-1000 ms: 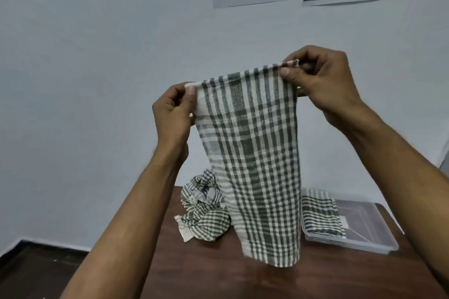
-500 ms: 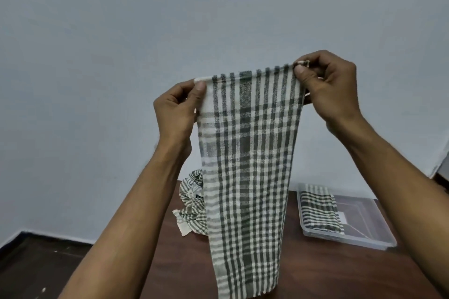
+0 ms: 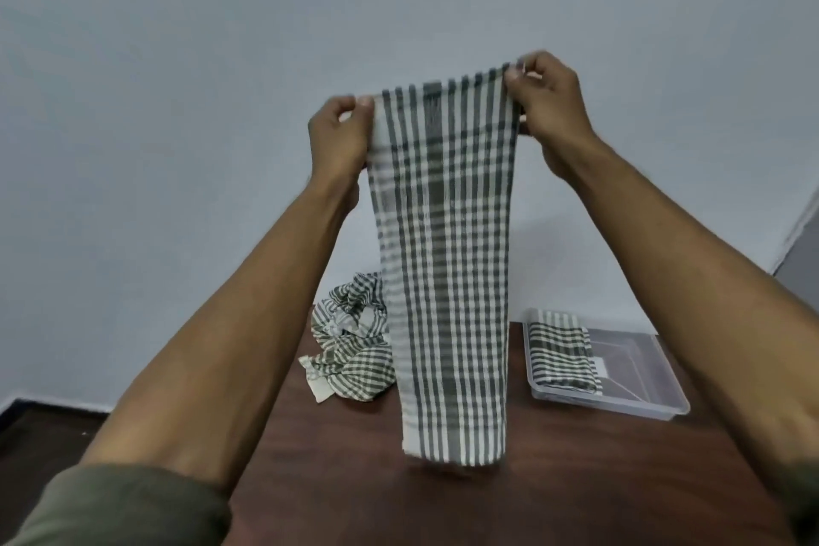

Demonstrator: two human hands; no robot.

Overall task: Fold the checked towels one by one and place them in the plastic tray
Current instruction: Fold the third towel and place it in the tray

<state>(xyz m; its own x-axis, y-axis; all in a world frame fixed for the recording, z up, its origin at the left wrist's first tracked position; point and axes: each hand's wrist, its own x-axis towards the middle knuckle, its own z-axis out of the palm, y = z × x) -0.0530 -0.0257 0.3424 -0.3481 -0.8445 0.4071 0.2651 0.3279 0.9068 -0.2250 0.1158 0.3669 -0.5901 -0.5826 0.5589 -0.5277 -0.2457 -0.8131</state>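
A green-and-white checked towel hangs as a long narrow strip in front of me, its lower end just above the table. My left hand pinches its top left corner and my right hand pinches its top right corner, both raised at chest height. A folded checked towel lies in the left part of the clear plastic tray at the right of the table. A crumpled heap of checked towels lies behind the hanging towel, partly hidden by it.
The dark brown wooden table stands against a pale wall. Two paper sheets hang on the wall at the top edge. Dark floor shows at the lower left, beyond the table's left edge.
The view has tilted down and both hands now hold the towel farther out over the table. The strip hangs straighter, with its bottom edge in view just above the tabletop.
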